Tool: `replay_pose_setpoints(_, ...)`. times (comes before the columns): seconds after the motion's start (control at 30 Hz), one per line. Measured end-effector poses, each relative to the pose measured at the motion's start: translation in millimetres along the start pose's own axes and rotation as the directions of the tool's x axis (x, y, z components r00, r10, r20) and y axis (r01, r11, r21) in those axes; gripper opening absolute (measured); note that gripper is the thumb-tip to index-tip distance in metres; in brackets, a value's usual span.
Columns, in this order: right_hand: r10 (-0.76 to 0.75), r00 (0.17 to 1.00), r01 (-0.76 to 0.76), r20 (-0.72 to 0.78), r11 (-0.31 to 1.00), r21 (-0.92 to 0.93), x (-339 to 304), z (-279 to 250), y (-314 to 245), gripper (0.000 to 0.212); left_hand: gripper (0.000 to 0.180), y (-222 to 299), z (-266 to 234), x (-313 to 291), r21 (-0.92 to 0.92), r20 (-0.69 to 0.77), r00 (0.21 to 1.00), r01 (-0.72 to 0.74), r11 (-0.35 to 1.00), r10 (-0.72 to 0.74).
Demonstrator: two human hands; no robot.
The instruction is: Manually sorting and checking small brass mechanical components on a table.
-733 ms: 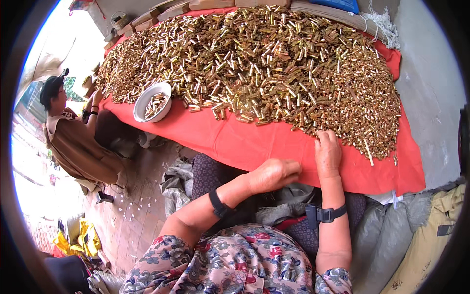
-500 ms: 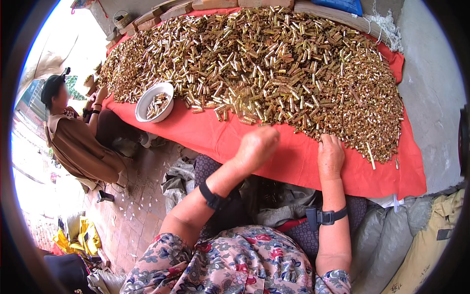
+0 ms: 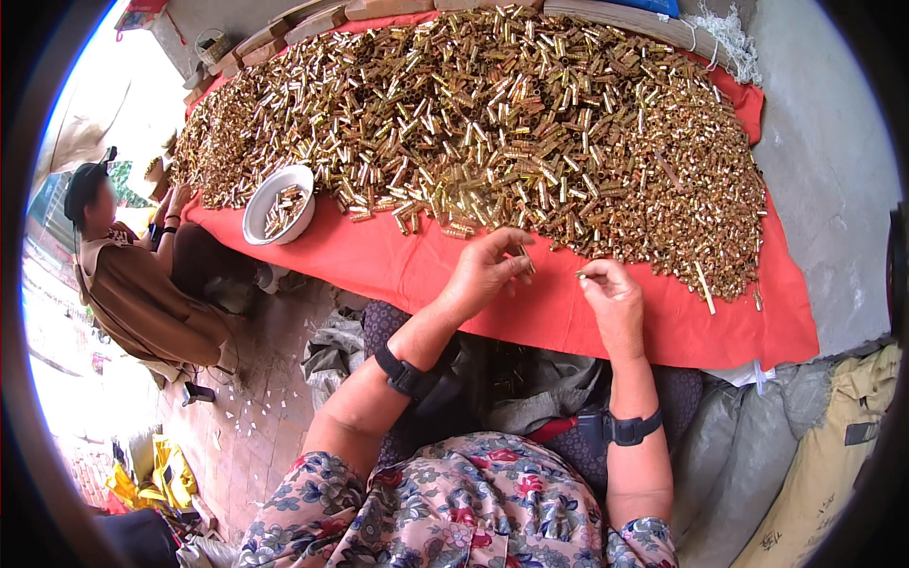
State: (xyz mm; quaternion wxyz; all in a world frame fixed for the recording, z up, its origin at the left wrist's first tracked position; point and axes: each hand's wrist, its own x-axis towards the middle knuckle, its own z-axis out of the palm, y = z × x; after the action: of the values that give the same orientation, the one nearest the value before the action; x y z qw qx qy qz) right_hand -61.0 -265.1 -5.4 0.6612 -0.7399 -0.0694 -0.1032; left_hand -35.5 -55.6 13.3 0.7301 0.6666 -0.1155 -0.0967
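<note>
Counting from my remote view, I see 2 hands, 1 white bowl [image 3: 277,202], 1 red cloth [image 3: 407,275] and a heap of brass casings [image 3: 492,133] far too many to number. That heap covers most of the cloth-draped surface, leaving a bare red strip along the near edge. My left hand [image 3: 485,270] is raised just above that strip, wrist bent, fingers curled, thumb and fingertips pinching 1 small brass piece [image 3: 526,259] at the near edge of the heap. My right hand [image 3: 614,298] rests on the cloth just beside it, fingers curled, thumb and forefinger closed on another small brass piece [image 3: 579,275]; both pieces are too small for me to describe further. Each wrist wears 1 black band, 2 in all. The bowl sits at the left edge of the heap, holding several casings. 1 other person [image 3: 133,284] in a brown top sits at the left end of the surface, hands at the pile. Against 0.5 s ago, my left hand has come forward from mid-air to the heap's edge, and my right hand has gone from lying flat to pinching.
</note>
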Motion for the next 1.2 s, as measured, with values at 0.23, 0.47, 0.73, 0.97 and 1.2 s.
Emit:
replay_pose_setpoints(0.23, 0.109, 0.985, -0.14, 0.137, 0.961, 0.239, -25.0, 20.1, -21.3, 0.01, 0.013, -11.4, 8.9, -17.6, -0.384, 0.071, 0.992, 0.128, 0.914, -0.109)
replay_pose_setpoints(0.47, 0.05, 0.993, -0.077, 0.11, 0.961, 0.264, -29.0, 23.2, -20.1, 0.009, 0.01, -12.0, 11.2, -21.2, -0.46, 0.099, 0.99, 0.134, 0.878, -0.099)
replay_pose_setpoints(0.73, -0.388, 0.921, 0.387, 0.039, 0.897, -0.213, -27.4, 28.0, -31.6, 0.016, 0.01, -13.6, 11.4, -21.5, -0.448, 0.096, 0.994, 0.085, 0.89, -0.047)
replay_pose_setpoints(0.97, 0.024, 0.998, -0.042, 0.049, 0.919, 0.393, -30.8, 22.9, -17.1, 0.013, 0.012, -16.0, 15.8, -21.2, -0.477, 0.091, 0.995, 0.074, 0.876, -0.034)
replay_pose_setpoints(1.2, 0.018, 0.993, -0.064, 0.113, 0.906, 0.419, -30.5, 17.4, -23.2, 0.015, 0.013, -15.7, 19.6, -21.3, -0.496, 0.109, 0.994, 0.072, 0.865, -0.02)
